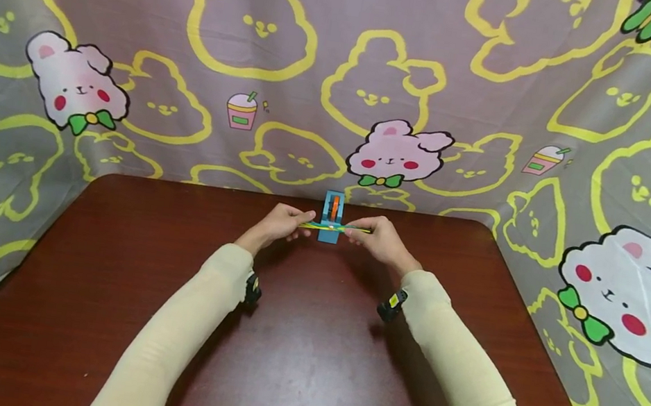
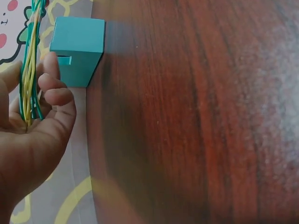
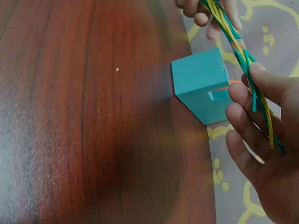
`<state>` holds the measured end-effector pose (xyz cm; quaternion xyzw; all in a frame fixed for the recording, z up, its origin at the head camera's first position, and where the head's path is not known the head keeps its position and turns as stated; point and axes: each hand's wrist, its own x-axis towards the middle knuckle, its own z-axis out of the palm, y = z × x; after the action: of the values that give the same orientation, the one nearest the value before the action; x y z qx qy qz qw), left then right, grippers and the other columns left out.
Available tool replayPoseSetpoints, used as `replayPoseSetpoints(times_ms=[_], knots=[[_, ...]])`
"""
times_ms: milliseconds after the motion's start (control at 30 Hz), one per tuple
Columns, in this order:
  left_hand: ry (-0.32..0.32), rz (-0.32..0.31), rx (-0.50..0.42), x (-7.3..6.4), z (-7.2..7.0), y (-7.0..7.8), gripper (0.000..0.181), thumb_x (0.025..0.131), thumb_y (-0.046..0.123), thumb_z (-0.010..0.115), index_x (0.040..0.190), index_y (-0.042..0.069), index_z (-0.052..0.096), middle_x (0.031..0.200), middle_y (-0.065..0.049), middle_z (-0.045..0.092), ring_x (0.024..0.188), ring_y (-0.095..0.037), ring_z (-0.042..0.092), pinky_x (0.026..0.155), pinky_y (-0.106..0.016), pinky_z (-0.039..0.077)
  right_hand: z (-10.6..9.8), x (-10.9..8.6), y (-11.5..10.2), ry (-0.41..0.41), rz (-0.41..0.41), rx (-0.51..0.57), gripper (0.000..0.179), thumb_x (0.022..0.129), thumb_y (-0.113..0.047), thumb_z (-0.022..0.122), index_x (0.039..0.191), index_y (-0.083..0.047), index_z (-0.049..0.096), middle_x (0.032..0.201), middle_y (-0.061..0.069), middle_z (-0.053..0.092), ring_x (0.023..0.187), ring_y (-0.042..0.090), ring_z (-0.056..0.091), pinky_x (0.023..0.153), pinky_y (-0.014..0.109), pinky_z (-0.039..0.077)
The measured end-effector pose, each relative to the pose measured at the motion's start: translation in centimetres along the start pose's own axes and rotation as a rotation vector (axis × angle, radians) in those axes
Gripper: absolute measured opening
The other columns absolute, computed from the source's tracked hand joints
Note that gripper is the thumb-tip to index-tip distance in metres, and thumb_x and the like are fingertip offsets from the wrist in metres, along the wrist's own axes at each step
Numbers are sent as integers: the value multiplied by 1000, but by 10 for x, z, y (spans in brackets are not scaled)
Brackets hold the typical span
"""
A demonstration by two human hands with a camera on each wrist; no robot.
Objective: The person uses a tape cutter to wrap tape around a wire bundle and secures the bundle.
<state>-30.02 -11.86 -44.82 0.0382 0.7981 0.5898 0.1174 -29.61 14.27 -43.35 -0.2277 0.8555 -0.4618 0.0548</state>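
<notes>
A bundle of green and yellow wires (image 1: 322, 226) stretches sideways between both hands, just in front of and above a teal tape dispenser (image 1: 328, 237) with an orange wheel (image 1: 335, 206). My left hand (image 1: 280, 222) pinches one end of the bundle. At the other end my right hand (image 1: 384, 241) grips it between thumb and fingers. In the right wrist view, loose wire tips (image 3: 270, 133) stick out past the right thumb, and a pale band (image 3: 240, 45) shows around the bundle's middle. The left wrist view shows wires (image 2: 29, 79) running through the left fingers.
The dispenser stands near the far edge of a dark reddish-brown table (image 1: 314, 342). Behind the table and at its sides hangs a cartoon-printed curtain (image 1: 289, 106). A small pale speck (image 3: 117, 69) lies on the tabletop.
</notes>
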Motion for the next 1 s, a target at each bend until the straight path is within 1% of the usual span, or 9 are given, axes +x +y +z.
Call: replayPoseSetpoints(times_ms=[133, 233, 300, 400, 533, 700, 833, 933, 1000], knots=[[-14, 33, -42, 1, -2, -4, 31, 99, 30, 67, 103, 0, 76, 96, -27, 71, 57, -11, 49, 57, -27, 43, 4, 0, 0, 31, -52, -113, 17, 97, -15, 70, 108, -4, 77, 96, 14, 74, 87, 29, 68, 76, 37, 54], [-29, 65, -62, 1, -3, -7, 26, 98, 24, 69, 103, 0, 76, 94, -26, 71, 58, -12, 48, 56, -26, 41, 6, 0, -1, 47, -85, -201, 16, 96, -17, 72, 106, -6, 78, 98, 6, 74, 88, 21, 65, 78, 37, 52], [-31, 78, -71, 0, -5, -9, 25, 97, 22, 70, 103, -1, 76, 91, -23, 72, 58, -12, 47, 56, -26, 41, 8, 1, -2, 49, -101, -255, 16, 95, -17, 72, 106, -7, 77, 100, 4, 74, 89, 20, 63, 81, 38, 52], [-24, 91, -83, 0, -6, -11, 24, 96, 20, 71, 105, -2, 76, 86, -18, 73, 57, -11, 46, 55, -25, 40, 9, 1, -6, 51, -118, -329, 15, 95, -17, 72, 106, -7, 77, 100, 3, 73, 91, 19, 64, 84, 40, 51], [-8, 96, -105, 1, -6, -11, 22, 95, 18, 73, 106, -1, 77, 86, -16, 74, 56, -10, 45, 54, -24, 39, 11, 2, -9, 63, -136, -407, 15, 94, -16, 74, 106, -8, 77, 100, 2, 73, 91, 19, 64, 84, 40, 51], [5, 93, -112, 1, -5, -10, 19, 93, 16, 74, 104, 1, 78, 89, -18, 73, 56, -11, 46, 54, -25, 40, 12, 4, -10, 71, -166, -502, 16, 92, -18, 76, 105, -10, 78, 98, 1, 73, 90, 19, 64, 84, 39, 51], [10, 99, -125, 3, -4, -10, 19, 92, 14, 76, 104, 0, 78, 93, -24, 73, 56, -11, 47, 54, -26, 40, 13, 5, -11, 70, -184, -568, 18, 89, -22, 78, 103, -11, 77, 96, 1, 72, 91, 21, 63, 85, 41, 50], [7, 113, -138, 4, -4, -11, 21, 91, 14, 76, 106, -2, 77, 98, -29, 71, 57, -12, 48, 54, -27, 41, 13, 6, -11, 83, -202, -612, 19, 88, -25, 79, 101, -11, 77, 93, 1, 72, 87, 21, 62, 82, 41, 50], [5, 120, -140, 5, -3, -12, 22, 91, 14, 77, 106, -2, 77, 100, -29, 70, 57, -12, 49, 55, -27, 41, 13, 7, -11, 96, -214, -651, 19, 88, -27, 79, 99, -12, 76, 91, 0, 71, 84, 20, 62, 79, 40, 50]])
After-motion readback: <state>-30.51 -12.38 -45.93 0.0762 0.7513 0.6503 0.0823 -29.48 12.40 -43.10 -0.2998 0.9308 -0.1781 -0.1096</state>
